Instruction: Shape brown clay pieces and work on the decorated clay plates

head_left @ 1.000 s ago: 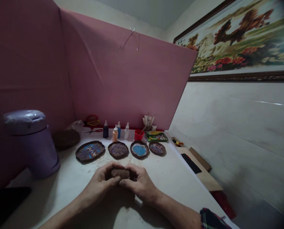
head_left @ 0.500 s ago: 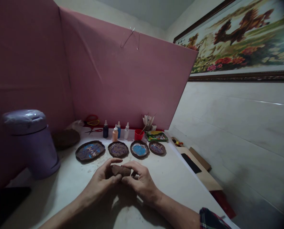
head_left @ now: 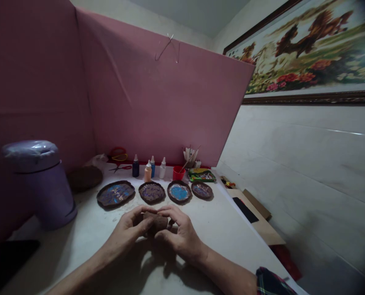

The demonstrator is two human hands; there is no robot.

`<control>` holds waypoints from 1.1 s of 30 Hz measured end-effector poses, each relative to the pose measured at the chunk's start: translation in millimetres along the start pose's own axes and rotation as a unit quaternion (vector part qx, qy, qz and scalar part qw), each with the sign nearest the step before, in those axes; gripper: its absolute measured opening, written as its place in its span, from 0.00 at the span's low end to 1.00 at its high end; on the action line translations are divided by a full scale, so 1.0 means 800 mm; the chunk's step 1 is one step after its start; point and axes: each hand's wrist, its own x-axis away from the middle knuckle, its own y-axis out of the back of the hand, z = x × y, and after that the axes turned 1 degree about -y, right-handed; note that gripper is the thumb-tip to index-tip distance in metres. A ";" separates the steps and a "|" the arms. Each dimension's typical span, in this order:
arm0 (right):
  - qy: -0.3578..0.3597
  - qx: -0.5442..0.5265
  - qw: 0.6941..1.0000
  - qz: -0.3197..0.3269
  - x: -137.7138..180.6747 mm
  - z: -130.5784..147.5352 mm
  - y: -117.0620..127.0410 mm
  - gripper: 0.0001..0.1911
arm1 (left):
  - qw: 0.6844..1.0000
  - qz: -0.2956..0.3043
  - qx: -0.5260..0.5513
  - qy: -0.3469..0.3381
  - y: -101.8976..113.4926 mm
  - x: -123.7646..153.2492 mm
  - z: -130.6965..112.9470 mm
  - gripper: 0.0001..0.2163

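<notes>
A lump of brown clay (head_left: 160,222) is held between my two hands, just above the pale tabletop. My left hand (head_left: 133,224) grips its left side, thumb laid across the near face and fingers curled over the top. On the other side my right hand (head_left: 179,231) has its fingertips on the top right of the clay, with the thumb low at the near side. The far side of the lump is hidden. Beyond my hands lie painted clay dishes: a large one (head_left: 116,195), a purple-brown one (head_left: 152,192), a blue-centred one (head_left: 179,192) and a small one (head_left: 202,190).
Behind the dishes stand paint bottles (head_left: 147,172), a red cup (head_left: 179,173) with a brush, a green packet (head_left: 201,175) and scissors (head_left: 121,167). A purple canister (head_left: 47,188) rises at the left, beside a dark clay slab (head_left: 86,178). Pink panels (head_left: 164,102) wall the back.
My left thumb has moved up onto the near face of the clay, and its fingers now curl over the top. The right thumb has shifted slightly lower. The lump stays in both hands.
</notes>
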 end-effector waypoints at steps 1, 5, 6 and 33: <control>-0.001 0.000 1.000 0.003 0.000 -0.001 0.000 0.20 | 1.000 0.003 -0.001 -0.004 0.000 0.000 0.000 0.15; 0.007 -0.002 1.000 0.018 0.001 0.000 -0.001 0.20 | 1.000 0.012 0.001 -0.010 -0.004 0.003 -0.006 0.12; 0.003 -0.002 1.000 0.022 0.001 0.002 -0.001 0.18 | 1.000 0.012 0.004 -0.008 -0.004 0.004 -0.008 0.12; -0.009 -0.018 0.999 0.031 0.001 0.000 0.000 0.24 | 1.000 0.016 0.012 0.006 -0.004 0.000 0.000 0.12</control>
